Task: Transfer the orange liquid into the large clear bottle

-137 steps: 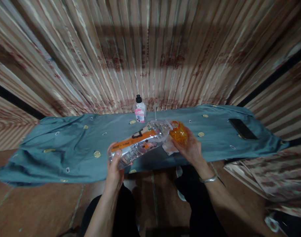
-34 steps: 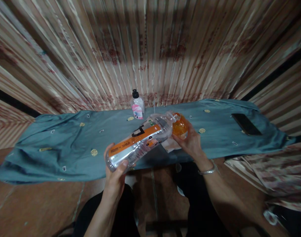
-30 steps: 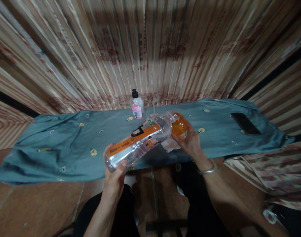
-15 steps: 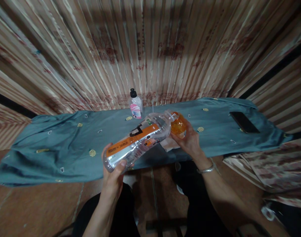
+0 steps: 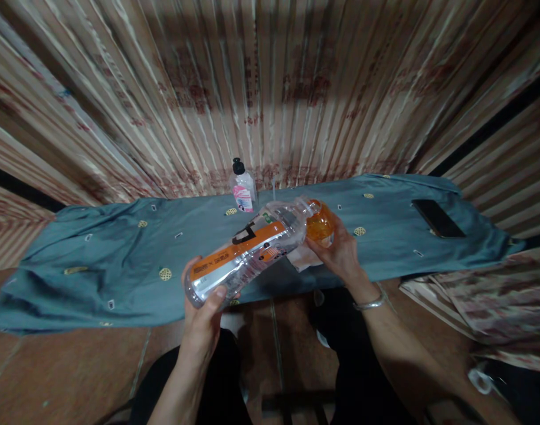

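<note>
My left hand (image 5: 205, 316) is wrapped around the base of a large clear plastic bottle (image 5: 245, 251) with an orange and silver label. The bottle is held tilted above the cloth, its neck pointing up and to the right. In my right hand (image 5: 343, 254) is a small orange see-through bottle (image 5: 320, 224), gripped by its body. The mouths of the two bottles meet, or nearly so; the exact contact is hard to make out. My right fingers are partly hidden behind the small bottle. A pale folded tissue (image 5: 304, 260) lies on the cloth below the bottles.
A teal cloth (image 5: 132, 254) covers the narrow table. Toward the back stands a clear bottle with a black cap and pink label (image 5: 243, 192). A dark phone (image 5: 438, 218) lies at the right. Behind the table hangs a patterned curtain (image 5: 270, 88).
Hardly anything differs. Both hands keep the two bottles in the same position, and the view has shifted very slightly.
</note>
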`<act>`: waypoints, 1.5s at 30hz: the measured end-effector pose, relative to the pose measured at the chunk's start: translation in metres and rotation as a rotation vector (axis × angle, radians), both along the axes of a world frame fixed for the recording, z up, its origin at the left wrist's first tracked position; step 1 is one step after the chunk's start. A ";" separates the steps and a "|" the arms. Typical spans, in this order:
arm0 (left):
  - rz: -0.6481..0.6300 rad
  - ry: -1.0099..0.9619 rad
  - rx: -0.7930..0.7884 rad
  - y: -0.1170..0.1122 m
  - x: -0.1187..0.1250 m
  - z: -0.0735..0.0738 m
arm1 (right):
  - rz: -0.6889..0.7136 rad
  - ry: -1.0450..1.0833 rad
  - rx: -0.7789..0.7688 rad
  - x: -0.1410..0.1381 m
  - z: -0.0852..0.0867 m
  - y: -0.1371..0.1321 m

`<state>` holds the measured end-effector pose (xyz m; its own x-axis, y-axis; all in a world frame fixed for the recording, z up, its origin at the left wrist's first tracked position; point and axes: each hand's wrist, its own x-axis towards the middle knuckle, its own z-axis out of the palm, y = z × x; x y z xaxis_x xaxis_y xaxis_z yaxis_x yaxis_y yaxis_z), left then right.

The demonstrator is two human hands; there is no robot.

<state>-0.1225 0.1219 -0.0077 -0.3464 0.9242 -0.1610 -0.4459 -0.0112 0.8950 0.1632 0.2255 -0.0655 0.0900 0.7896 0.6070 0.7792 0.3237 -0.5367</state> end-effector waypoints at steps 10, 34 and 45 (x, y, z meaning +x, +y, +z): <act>-0.003 0.007 0.005 0.001 0.000 -0.002 | 0.016 0.007 0.025 0.000 -0.001 0.000; 0.043 0.007 0.022 -0.001 0.009 0.002 | -0.011 0.003 0.033 0.003 -0.003 0.001; 0.064 -0.005 0.019 -0.001 0.013 0.004 | -0.016 -0.005 0.016 0.003 -0.002 0.000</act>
